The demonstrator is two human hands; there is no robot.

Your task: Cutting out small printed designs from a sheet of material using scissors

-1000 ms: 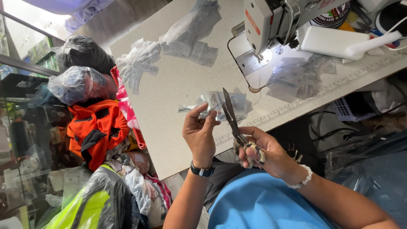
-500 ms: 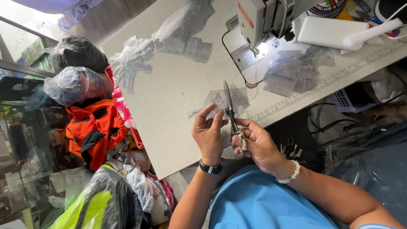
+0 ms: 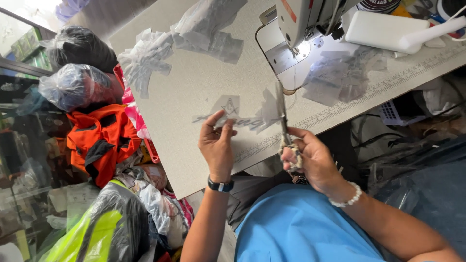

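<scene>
My left hand (image 3: 217,145) pinches a thin clear film piece (image 3: 233,114) with a grey printed design, holding it up above the table edge. My right hand (image 3: 310,157) grips a pair of scissors (image 3: 283,121) by the handles, blades pointing up and away into the right part of the film. A dark watch sits on my left wrist and a white bead bracelet on my right wrist. Both hands hover just in front of the pale worktable (image 3: 194,82).
A white sewing machine (image 3: 301,24) with a lit needle area stands at the back right. Heaps of cut clear film (image 3: 145,53) lie on the table, more film pieces (image 3: 340,73) beside the machine. Bagged garments and an orange vest (image 3: 97,140) crowd the left.
Both hands have lifted slightly toward the table. The film is now spread out flatter between the hands, and the scissor blades reach into its right side.
</scene>
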